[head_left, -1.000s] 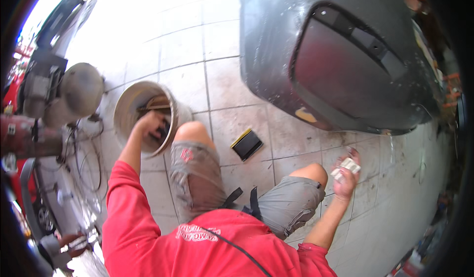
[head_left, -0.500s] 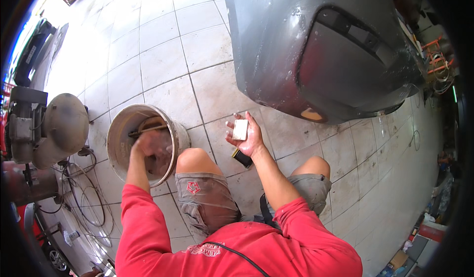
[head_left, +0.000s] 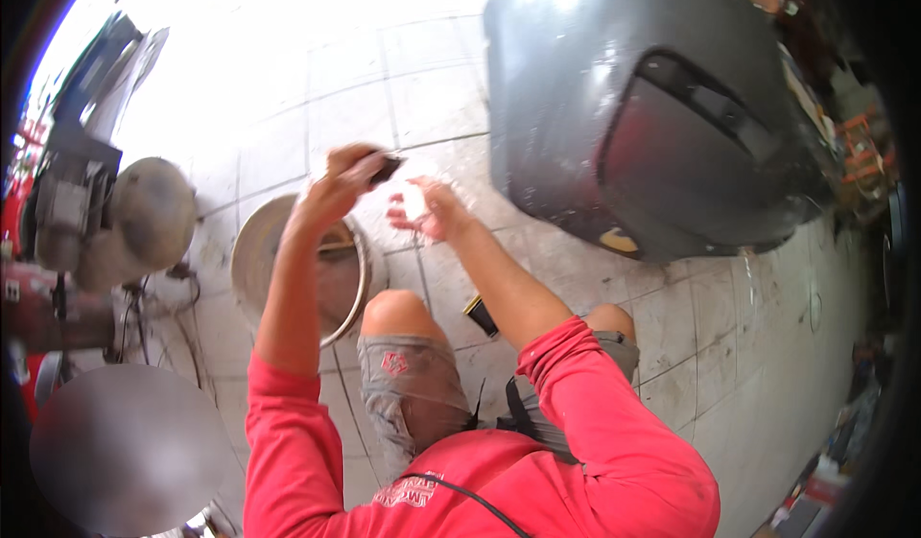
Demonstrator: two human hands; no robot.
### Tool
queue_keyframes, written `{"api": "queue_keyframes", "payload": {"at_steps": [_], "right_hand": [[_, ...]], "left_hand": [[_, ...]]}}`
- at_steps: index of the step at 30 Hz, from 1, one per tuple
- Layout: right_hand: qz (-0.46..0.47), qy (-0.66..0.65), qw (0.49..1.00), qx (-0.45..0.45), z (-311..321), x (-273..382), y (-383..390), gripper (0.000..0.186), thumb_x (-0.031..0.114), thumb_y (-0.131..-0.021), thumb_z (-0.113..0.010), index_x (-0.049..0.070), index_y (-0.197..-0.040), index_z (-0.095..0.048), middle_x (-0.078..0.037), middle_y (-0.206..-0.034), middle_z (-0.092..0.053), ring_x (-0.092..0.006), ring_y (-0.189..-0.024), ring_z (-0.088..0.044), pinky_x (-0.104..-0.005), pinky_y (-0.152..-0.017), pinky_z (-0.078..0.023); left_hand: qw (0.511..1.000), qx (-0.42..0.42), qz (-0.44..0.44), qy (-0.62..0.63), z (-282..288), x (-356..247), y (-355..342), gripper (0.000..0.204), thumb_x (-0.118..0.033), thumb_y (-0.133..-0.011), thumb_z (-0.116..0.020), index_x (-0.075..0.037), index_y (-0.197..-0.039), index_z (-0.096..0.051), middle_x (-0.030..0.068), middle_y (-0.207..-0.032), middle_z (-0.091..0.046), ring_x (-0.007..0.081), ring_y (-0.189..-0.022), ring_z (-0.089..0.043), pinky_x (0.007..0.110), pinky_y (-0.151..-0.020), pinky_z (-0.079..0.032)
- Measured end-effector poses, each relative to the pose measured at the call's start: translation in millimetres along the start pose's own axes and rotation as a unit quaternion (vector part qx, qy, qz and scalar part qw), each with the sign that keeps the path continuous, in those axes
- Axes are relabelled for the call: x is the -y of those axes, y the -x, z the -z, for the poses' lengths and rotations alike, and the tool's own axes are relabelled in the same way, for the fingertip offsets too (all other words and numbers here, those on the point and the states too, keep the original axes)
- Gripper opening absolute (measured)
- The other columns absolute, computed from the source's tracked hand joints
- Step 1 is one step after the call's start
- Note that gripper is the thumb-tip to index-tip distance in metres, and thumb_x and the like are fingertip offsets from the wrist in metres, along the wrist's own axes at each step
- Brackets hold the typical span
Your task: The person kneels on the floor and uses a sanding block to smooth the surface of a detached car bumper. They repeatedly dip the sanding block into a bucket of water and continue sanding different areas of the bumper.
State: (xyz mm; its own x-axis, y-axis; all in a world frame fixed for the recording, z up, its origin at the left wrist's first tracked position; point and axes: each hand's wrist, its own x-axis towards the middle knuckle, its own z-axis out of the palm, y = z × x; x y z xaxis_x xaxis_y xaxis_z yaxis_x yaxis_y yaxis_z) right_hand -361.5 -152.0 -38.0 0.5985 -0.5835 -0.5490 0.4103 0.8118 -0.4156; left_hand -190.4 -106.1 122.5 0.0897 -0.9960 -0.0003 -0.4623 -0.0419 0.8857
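Dark pad (head_left: 388, 170) shows in the head view at the fingertips of your left hand (head_left: 347, 179), raised beyond the rim of the bucket (head_left: 253, 252) and just up and left of your right hand (head_left: 441, 212). Your left fingers are closed on it, though blur hides the exact grip. Your right hand is half open, fingers loosely curled about a pale block (head_left: 414, 201) so washed out by glare that its edges are hard to tell. Pale flecks scatter around both hands; if they are water, wet fingers could let the pad slide out, and the loose right grip could let the block drop to the tiled floor (head_left: 672, 346). Your right forearm passes close to a dark block with a yellow edge (head_left: 482, 316) on the tiles, so a low swing might knock it. Counted up: two hands, one dark pad, one pale block, one yellow-edged block, one bucket beside your left knee (head_left: 393, 314), and one large grey panel (head_left: 566, 135) to the right; how many things lie inside the bucket, you cannot tell.
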Motion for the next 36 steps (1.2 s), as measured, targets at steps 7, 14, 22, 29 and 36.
{"api": "queue_keyframes", "payload": {"at_steps": [7, 14, 22, 29, 36], "right_hand": [[0.376, 0.704, 0.601, -0.040, -161.3, 153.2, 195.5, 0.068, 0.061, -0.105, -0.059, 0.003, -0.139, -0.067, -0.024, -0.134, -0.071, -0.0342, -0.117, -0.072, -0.0433, -0.106, -0.056], [0.620, 0.669, 0.179, -0.368, -162.0, 339.0, 400.6, 0.054, 0.059, -0.101, -0.067, 0.009, -0.119, -0.075, -0.018, -0.107, -0.077, -0.0370, -0.099, -0.075, -0.0445, -0.086, -0.059], [0.318, 0.605, 0.317, -0.658, 22.4, 499.1, 469.3, 0.076, 0.067, -0.106, -0.048, 0.011, -0.158, -0.052, -0.023, -0.157, -0.055, -0.0384, -0.143, -0.056, -0.0445, -0.118, -0.044], [0.369, 0.643, 0.296, -0.603, 39.2, 464.0, 431.3, 0.072, 0.063, -0.109, -0.045, 0.009, -0.156, -0.055, -0.020, -0.166, -0.045, -0.0357, -0.156, -0.040, -0.0414, -0.126, -0.033], [0.567, 0.692, 0.203, -0.398, -71.6, 358.8, 351.7, 0.084, 0.066, -0.108, -0.045, -0.004, -0.152, -0.053, -0.023, -0.161, -0.051, -0.0387, -0.152, -0.045, -0.0482, -0.127, -0.033]], "left_hand": [[0.961, 0.060, 0.217, 0.159, 96.4, 119.1, 93.4, 0.035, -0.032, -0.103, -0.068, -0.001, -0.117, -0.074, 0.0099, -0.107, -0.074, 0.0202, -0.098, -0.072, 0.041, -0.073, -0.066], [0.895, 0.036, 0.412, 0.167, 71.3, 229.9, 150.9, 0.027, -0.019, -0.104, -0.068, -0.003, -0.125, -0.068, 0.0119, -0.113, -0.071, 0.0320, -0.099, -0.072, 0.051, -0.070, -0.069], [0.844, 0.426, 0.325, -0.041, 37.6, 249.6, 131.6, 0.050, -0.006, -0.095, -0.071, -0.011, -0.143, -0.060, 0.0112, -0.137, -0.066, 0.0339, -0.118, -0.069, 0.054, -0.081, -0.069], [0.843, 0.376, 0.328, -0.199, 9.1, 310.2, 118.5, 0.037, -0.022, -0.098, -0.063, -0.009, -0.132, -0.071, 0.0117, -0.128, -0.074, 0.0357, -0.115, -0.072, 0.058, -0.084, -0.064], [0.756, 0.111, 0.473, 0.439, 94.4, 300.1, 97.8, 0.023, -0.030, -0.099, -0.060, -0.014, -0.109, -0.073, 0.0062, -0.101, -0.078, 0.0283, -0.083, -0.073, 0.049, -0.070, -0.058]]}}
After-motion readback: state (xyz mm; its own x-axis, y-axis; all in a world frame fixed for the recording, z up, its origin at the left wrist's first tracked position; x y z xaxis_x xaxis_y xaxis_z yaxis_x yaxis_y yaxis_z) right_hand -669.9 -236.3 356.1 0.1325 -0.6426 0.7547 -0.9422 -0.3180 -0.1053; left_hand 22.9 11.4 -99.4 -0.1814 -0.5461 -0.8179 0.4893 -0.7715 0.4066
